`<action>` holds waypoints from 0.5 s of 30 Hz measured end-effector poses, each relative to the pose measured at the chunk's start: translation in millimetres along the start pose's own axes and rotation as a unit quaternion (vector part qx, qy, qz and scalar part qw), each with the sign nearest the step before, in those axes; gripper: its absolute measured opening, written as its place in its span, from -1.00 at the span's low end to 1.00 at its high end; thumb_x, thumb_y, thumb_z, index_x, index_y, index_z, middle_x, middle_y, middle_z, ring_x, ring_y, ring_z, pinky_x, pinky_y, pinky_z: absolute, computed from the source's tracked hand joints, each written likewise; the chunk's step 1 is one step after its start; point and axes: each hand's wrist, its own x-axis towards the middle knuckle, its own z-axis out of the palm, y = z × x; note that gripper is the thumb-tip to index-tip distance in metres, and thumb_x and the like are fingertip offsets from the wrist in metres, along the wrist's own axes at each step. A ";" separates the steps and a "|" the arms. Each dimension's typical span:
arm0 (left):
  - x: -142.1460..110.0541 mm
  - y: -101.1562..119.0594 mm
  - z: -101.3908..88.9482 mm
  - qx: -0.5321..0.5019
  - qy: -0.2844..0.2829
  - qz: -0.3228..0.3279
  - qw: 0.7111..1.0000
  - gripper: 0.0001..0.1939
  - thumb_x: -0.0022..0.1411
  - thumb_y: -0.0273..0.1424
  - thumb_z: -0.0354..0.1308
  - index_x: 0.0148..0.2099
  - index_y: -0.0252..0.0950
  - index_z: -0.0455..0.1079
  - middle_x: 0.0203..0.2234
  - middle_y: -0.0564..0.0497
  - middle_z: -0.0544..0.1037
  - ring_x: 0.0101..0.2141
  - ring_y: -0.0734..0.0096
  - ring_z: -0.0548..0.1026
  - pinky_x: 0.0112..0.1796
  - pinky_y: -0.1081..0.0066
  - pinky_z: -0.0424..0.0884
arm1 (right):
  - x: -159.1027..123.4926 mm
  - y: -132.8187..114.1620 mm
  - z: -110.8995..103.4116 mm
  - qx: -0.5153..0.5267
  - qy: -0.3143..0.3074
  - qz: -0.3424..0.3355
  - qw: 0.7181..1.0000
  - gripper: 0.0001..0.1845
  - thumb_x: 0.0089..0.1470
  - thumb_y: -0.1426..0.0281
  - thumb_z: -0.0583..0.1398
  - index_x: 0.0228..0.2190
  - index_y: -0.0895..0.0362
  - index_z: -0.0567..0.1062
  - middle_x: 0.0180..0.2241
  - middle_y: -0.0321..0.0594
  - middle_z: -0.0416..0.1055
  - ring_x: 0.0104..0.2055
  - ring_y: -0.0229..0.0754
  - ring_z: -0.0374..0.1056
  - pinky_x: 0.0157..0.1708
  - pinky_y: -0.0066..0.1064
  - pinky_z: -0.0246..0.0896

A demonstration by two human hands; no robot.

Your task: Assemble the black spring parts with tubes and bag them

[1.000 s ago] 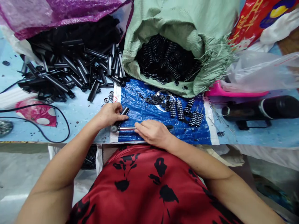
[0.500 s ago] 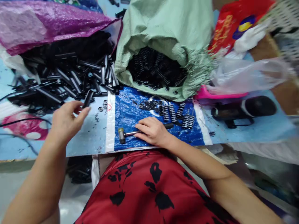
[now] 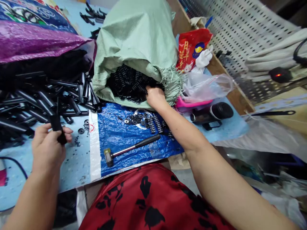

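My left hand is closed around a black plastic handle, held tilted over the table beside a heap of similar black tubular pieces. My right hand reaches into the mouth of a pale green woven sack. Its visible fingers are curled in at the black ribbed parts inside; the fingertips and anything between them are hidden. A small mallet with a black grip lies untouched on the blue plastic sheet. Near the sack mouth, small black discs and several ribbed black pieces rest on that sheet.
A purple plastic bag stands behind the heap at left. To the right are a black bottle, a pink object, a clear plastic bag and a red packet. A perforated panel rises at the far right.
My right hand has let go of the mallet and moved up into the sack mouth. My left hand has drawn the black handle nearer. The view has shifted to the right.
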 end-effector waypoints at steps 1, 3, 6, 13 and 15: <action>-5.3 0.1 2.2 -0.032 -0.005 -0.026 0.999 -0.66 -0.15 -0.50 0.19 -0.24 -0.22 0.26 -0.63 0.12 0.54 -0.67 0.38 0.36 -0.62 0.46 0.27 | 2.0 -0.1 -0.4 -0.004 -0.005 0.000 1.000 -0.60 0.25 0.47 0.16 0.10 0.27 0.52 -0.15 0.16 0.52 -0.06 0.04 0.44 0.06 -0.11 0.34; -16.8 1.5 5.9 -0.064 -0.021 -0.070 0.995 -0.71 -0.11 -0.50 0.23 -0.27 -0.25 0.29 -0.66 0.08 0.50 -0.72 0.42 0.29 -0.68 0.49 0.21 | -1.4 3.0 -1.7 -0.002 0.006 -0.010 1.000 -0.57 0.27 0.42 0.15 0.14 0.20 0.50 -0.13 0.10 0.53 -0.05 0.05 0.45 0.07 -0.12 0.35; -32.2 5.4 11.9 -0.074 -0.049 -0.085 0.992 -0.73 0.07 -0.43 0.31 -0.15 -0.32 0.41 -0.64 0.05 0.50 -0.73 0.45 0.28 -0.68 0.51 0.23 | -20.6 12.1 -5.2 0.049 0.056 -0.054 0.996 -0.56 0.26 0.38 0.17 0.14 0.21 0.47 -0.07 0.04 0.53 -0.04 0.01 0.45 0.07 -0.16 0.35; -61.5 10.1 36.2 -0.105 -0.130 -0.058 0.984 -0.68 0.17 -0.30 0.39 -0.11 -0.33 0.42 -0.49 0.02 0.59 -0.67 0.53 0.37 -0.59 0.55 0.29 | -98.8 0.1 0.3 0.498 0.145 -0.074 0.852 -0.49 0.16 -0.04 0.28 -0.18 0.17 0.53 -0.27 -0.23 0.47 -0.32 -0.34 0.30 -0.23 -0.47 0.28; -75.3 9.7 46.7 -0.107 -0.158 -0.060 0.980 -0.64 0.19 -0.23 0.41 -0.10 -0.31 0.40 -0.43 0.02 0.61 -0.65 0.55 0.38 -0.58 0.54 0.30 | -119.6 -17.1 6.0 0.644 0.065 0.004 0.762 -0.35 0.07 -0.20 0.30 -0.23 0.16 0.49 -0.35 -0.29 0.40 -0.37 -0.39 0.24 -0.32 -0.52 0.25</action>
